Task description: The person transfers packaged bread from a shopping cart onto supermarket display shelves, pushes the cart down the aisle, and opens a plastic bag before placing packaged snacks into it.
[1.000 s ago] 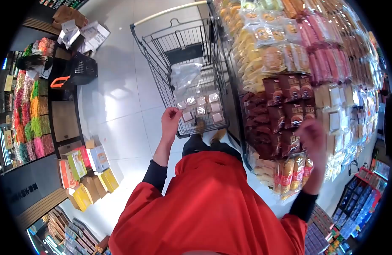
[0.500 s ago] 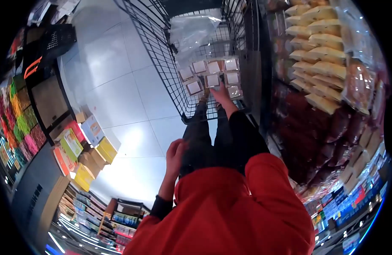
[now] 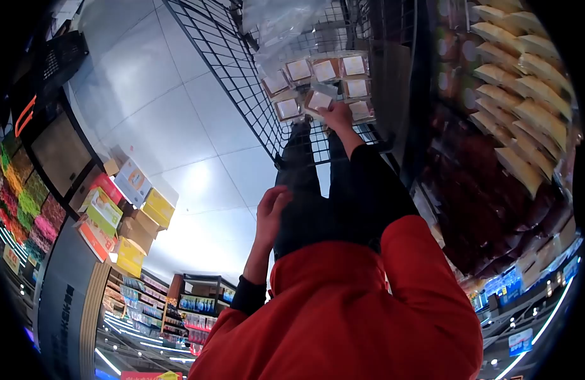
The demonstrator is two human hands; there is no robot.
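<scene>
Above the pale tiled shop floor [image 3: 197,120], the right hand [image 3: 338,118] grips a packet [image 3: 319,100]; the left [image 3: 271,212] curls loosely.

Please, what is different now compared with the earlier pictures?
The right hand moved from the displayed packs into the cart and took hold of a white-labelled packet, now tilted. The left hand drew back from the cart toward the body. The clear bag and other packets stayed in the cart.

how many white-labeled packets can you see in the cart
8 packets: four along the top, two below at right, one at lower left, one in the right hand. More may be hidden.
</scene>
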